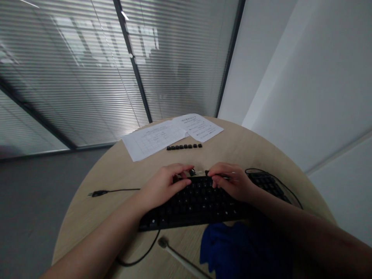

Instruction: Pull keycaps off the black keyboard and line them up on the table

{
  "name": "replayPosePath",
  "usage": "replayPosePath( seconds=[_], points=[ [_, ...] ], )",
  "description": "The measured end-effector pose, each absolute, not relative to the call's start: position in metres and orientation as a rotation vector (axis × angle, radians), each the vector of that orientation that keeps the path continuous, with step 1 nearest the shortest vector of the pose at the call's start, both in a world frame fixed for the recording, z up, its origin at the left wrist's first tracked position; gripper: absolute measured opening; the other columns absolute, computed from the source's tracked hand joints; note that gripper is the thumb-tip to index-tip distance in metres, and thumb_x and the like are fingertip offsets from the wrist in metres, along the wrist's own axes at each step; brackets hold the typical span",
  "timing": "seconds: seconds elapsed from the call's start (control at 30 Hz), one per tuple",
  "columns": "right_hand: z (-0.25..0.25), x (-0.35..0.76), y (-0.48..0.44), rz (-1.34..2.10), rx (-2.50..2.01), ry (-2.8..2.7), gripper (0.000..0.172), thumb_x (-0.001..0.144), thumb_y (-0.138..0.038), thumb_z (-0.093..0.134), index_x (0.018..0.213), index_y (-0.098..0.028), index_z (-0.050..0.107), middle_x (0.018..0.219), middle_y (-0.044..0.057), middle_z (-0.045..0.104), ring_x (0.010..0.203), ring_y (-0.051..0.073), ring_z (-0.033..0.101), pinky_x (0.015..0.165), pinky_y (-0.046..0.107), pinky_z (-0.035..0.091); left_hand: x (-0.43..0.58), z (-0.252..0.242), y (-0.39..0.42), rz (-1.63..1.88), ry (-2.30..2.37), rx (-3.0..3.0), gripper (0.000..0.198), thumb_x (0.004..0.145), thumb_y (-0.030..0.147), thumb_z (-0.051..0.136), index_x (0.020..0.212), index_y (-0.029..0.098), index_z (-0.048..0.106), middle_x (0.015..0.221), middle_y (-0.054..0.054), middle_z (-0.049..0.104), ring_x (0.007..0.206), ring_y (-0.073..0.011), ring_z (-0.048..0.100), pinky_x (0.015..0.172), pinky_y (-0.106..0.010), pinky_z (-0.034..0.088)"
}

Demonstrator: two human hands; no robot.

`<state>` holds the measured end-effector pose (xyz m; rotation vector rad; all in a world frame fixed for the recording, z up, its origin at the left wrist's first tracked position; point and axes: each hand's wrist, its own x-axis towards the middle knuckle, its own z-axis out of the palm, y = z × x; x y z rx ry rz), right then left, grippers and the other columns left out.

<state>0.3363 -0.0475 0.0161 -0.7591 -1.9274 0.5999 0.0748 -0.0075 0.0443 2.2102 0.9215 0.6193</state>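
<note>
My left hand is at the rear edge of a black keyboard. Its curved fingers are at a small black keycap, and the thumb rests along the keyboard's top row. Pinched in my right hand is a thin metal wire-like tool, its strands jutting out between the fingers; its exact kind is unclear. Another small dark piece shows by the right fingertips. Between the hands lies something pale and see-through, too blurred to name. Behind the hands, several black keycaps stand in a row.
Printed sheets lie at the back of the round wooden table. A USB plug is on the left. At the front are a brush and a blue cloth. A black cable loops at the right.
</note>
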Motion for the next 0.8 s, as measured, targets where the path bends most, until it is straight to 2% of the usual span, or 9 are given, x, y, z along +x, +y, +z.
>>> replayPosePath(
  seconds=[0.17, 0.3, 0.53, 0.8],
  points=[
    [0.013, 0.335, -0.051, 0.854, -0.742, -1.808, 0.011, 0.094, -0.02, 0.064, 0.1, -0.018, 0.073, 0.085, 0.004, 0.072, 0.06, 0.01, 0.07, 0.052, 0.019, 0.055, 0.075, 0.04, -0.004, 0.619, 0.849, 2.044, 0.028, 0.09, 0.032, 0.063, 0.113, 0.019, 0.073, 0.099, -0.005, 0.076, 0.086, -0.0186, 0.067, 0.079, -0.034, 0.053],
    [0.014, 0.334, -0.052, 0.873, -0.716, -1.803, 0.011, 0.095, -0.02, 0.064, 0.098, -0.018, 0.074, 0.083, 0.004, 0.072, 0.06, 0.01, 0.07, 0.051, 0.019, 0.055, 0.075, 0.036, -0.002, 0.651, 0.83, 1.945, 0.024, 0.086, 0.034, 0.067, 0.102, 0.017, 0.074, 0.086, -0.003, 0.073, 0.078, -0.0171, 0.064, 0.073, -0.032, 0.05],
    [0.014, 0.334, -0.051, 0.784, -0.692, -1.896, 0.013, 0.097, -0.019, 0.061, 0.1, -0.019, 0.074, 0.09, 0.005, 0.07, 0.061, 0.009, 0.068, 0.054, 0.02, 0.055, 0.074, 0.032, 0.002, 0.676, 0.896, 1.98, 0.022, 0.084, 0.034, 0.068, 0.097, 0.018, 0.074, 0.081, -0.002, 0.07, 0.073, -0.0158, 0.06, 0.068, -0.03, 0.046],
    [0.012, 0.333, -0.049, 0.626, -0.637, -1.991, 0.016, 0.097, -0.016, 0.059, 0.101, -0.021, 0.073, 0.083, 0.004, 0.071, 0.068, 0.012, 0.067, 0.063, 0.024, 0.059, 0.073, 0.03, 0.004, 0.678, 0.94, 2.011, 0.024, 0.085, 0.036, 0.067, 0.097, 0.017, 0.074, 0.079, -0.002, 0.069, 0.072, -0.0157, 0.059, 0.066, -0.029, 0.044]
  ],
)
